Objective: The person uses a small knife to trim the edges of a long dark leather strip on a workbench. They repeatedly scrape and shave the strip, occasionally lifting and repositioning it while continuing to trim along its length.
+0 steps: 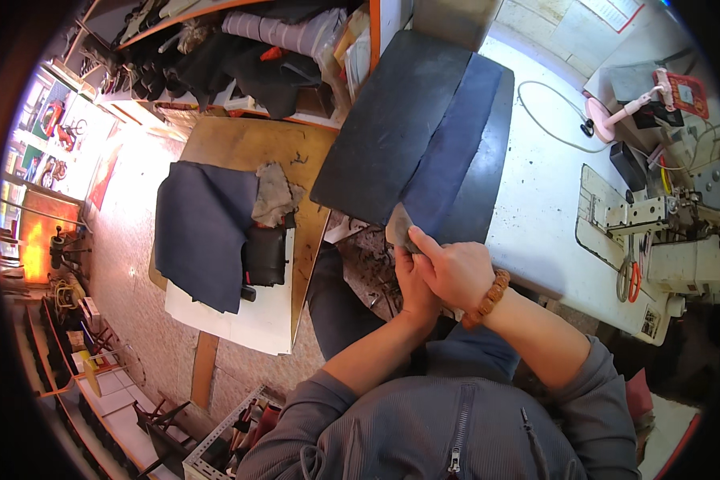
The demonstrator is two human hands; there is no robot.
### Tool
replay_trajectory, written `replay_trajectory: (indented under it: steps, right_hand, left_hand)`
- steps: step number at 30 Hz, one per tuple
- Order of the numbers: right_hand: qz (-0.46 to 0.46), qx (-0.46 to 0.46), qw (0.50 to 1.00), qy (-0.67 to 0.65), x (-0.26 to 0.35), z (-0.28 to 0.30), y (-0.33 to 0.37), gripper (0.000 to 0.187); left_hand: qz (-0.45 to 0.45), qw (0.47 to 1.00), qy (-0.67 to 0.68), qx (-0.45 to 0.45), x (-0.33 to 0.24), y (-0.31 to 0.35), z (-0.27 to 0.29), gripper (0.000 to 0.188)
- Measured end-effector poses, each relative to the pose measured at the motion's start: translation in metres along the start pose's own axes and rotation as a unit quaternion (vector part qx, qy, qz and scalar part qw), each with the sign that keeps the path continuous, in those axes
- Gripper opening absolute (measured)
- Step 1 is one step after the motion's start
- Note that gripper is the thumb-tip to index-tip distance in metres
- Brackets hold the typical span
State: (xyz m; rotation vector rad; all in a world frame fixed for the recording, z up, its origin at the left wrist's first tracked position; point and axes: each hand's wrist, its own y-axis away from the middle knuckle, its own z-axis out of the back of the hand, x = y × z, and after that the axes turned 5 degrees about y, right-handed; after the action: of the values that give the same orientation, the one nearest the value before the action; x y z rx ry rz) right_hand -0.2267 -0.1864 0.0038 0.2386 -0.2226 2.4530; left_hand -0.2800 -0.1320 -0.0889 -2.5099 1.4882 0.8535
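A flat grey piece with a pointed end (pixel 398 224) sticks out from my joined hands; I cannot tell whether it is a blade or a scrap of leather. My right hand (pixel 462 274), with a brown bead bracelet at the wrist, is closed on it, thumb side forward. Underneath and to the left, my left hand (pixel 414 286) is closed against the right, its fingers partly hidden. Just beyond the grey piece, a long navy strip of leather-like material (pixel 450 144) lies on a large black board (pixel 384 120).
A white sewing table (pixel 536 192) at right carries a sewing machine (pixel 656 216), orange-handled scissors (pixel 634 280) and a pink lamp stand (pixel 616 116). On the brown table (pixel 216 136) at left lie navy material (pixel 200 224), a grey rag (pixel 276 196) and a black pouch (pixel 264 256).
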Motion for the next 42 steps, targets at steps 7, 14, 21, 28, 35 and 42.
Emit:
replay_trajectory:
  steps: [7, 14, 21, 28, 35, 42]
  right_hand:
    - [-0.059, -0.041, 0.997, 0.013, 0.005, 0.013, -0.047, 0.035]
    - [-0.053, -0.045, 0.998, -0.011, 0.004, 0.002, 0.025, 0.036]
    - [-0.043, -0.055, 0.998, -0.003, 0.007, 0.01, 0.026, 0.036]
    - [-0.048, -0.053, 0.997, 0.006, 0.006, 0.004, 0.024, 0.041]
    - [-0.057, -0.036, 0.998, 0.0, 0.0, 0.002, 0.019, 0.038]
    - [-0.072, -0.039, 0.996, 0.039, -0.009, 0.004, -0.028, 0.033]
  left_hand:
    - [0.036, 0.995, -0.077, -0.058, -0.016, 0.0, -0.01, 0.018]
    - [0.067, 0.994, -0.077, -0.046, -0.007, 0.004, -0.004, 0.022]
    - [0.033, 0.995, -0.088, 0.022, -0.001, 0.001, 0.011, 0.028]
    - [0.03, 0.992, -0.118, -0.032, 0.002, 0.0, 0.007, 0.03]
    - [0.019, 0.99, -0.137, -0.027, -0.007, 0.005, -0.011, 0.03]
    - [0.033, 0.988, -0.143, -0.04, -0.006, 0.005, -0.009, 0.016]
